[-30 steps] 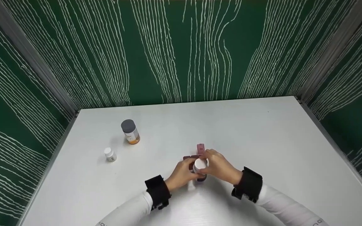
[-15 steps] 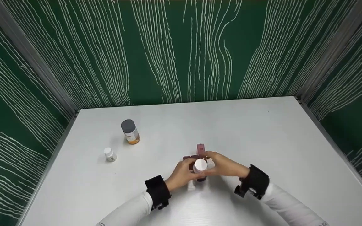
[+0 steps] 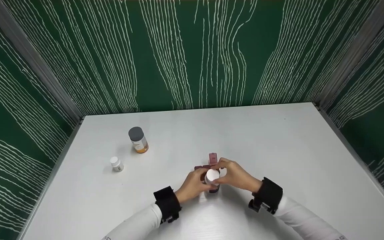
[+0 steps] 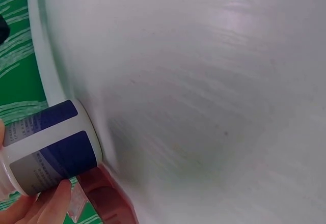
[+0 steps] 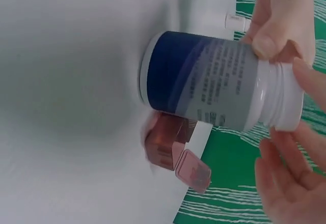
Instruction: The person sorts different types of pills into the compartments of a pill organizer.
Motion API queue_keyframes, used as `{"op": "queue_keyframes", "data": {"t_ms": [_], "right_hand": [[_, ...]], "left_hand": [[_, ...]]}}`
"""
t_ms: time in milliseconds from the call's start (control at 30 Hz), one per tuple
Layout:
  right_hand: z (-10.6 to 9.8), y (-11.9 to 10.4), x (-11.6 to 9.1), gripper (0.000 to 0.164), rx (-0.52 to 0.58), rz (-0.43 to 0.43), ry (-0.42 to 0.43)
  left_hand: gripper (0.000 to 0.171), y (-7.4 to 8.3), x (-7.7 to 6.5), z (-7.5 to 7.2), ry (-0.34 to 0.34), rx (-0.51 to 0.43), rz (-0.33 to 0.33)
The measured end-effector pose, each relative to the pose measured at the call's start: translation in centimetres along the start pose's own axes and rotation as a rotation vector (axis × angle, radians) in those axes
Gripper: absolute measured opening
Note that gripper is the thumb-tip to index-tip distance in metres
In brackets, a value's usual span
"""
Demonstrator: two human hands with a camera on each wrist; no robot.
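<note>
A white pill bottle [image 5: 204,79] with a blue and grey label stands upright on the table. My left hand [image 3: 192,185] grips it round the body, below the neck. At the top, the fingers and thumb of my right hand [image 3: 233,175] pinch the white screw cap [image 3: 212,174]; in the right wrist view, part of the ridged neck shows under it. Close behind the bottle sits a dark red pill organizer [image 5: 165,142], partly hidden by the bottle and hands. One of its pink lids [image 3: 213,158] stands raised.
On the left of the white table [image 3: 278,143] stand a small white bottle [image 3: 116,164] and, farther back, a larger grey-capped bottle [image 3: 138,140] with orange at its base. Green walls with white lines [image 3: 192,53] enclose the back and sides.
My right hand has swung out to the right with its fingers spread at the cap, then come back partway and closed on it. The left hand and bottle stay in place.
</note>
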State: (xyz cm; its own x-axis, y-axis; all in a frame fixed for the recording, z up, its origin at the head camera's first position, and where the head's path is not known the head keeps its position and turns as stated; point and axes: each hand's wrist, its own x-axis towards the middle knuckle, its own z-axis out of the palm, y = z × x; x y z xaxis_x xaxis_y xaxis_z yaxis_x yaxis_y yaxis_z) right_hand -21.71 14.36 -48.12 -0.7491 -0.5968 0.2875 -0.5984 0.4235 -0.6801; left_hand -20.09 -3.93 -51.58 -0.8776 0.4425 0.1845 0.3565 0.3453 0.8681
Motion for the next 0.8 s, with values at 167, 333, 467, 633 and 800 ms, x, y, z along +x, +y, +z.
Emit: {"op": "queue_keyframes", "data": {"t_ms": [167, 333, 467, 633, 800], "right_hand": [[1.5, -0.4, -0.3, 0.03, -0.233, -0.033, 0.189], [2.4, -0.9, -0.2, 0.044, -0.568, -0.058, 0.308], [1.8, -1.1, -0.3, 0.052, -0.685, -0.04, 0.246], [-0.4, -0.9, -0.6, 0.052, -0.221, 0.014, -0.038], [-1.0, 0.1, -0.6, 0.049, 0.044, -0.023, -0.132]], "left_hand": [[0.048, 0.0, 0.0, 0.1, 0.013, 0.03, 0.016], [0.047, 0.2, -0.1, 0.0, 0.035, 0.109, 0.033], [0.05, 0.2, -0.1, 0.0, 0.026, 0.111, 0.034], [0.052, 0.1, 0.0, 0.0, -0.005, 0.054, 0.005], [0.051, 0.1, -0.1, 0.0, -0.016, 0.031, -0.01]]}}
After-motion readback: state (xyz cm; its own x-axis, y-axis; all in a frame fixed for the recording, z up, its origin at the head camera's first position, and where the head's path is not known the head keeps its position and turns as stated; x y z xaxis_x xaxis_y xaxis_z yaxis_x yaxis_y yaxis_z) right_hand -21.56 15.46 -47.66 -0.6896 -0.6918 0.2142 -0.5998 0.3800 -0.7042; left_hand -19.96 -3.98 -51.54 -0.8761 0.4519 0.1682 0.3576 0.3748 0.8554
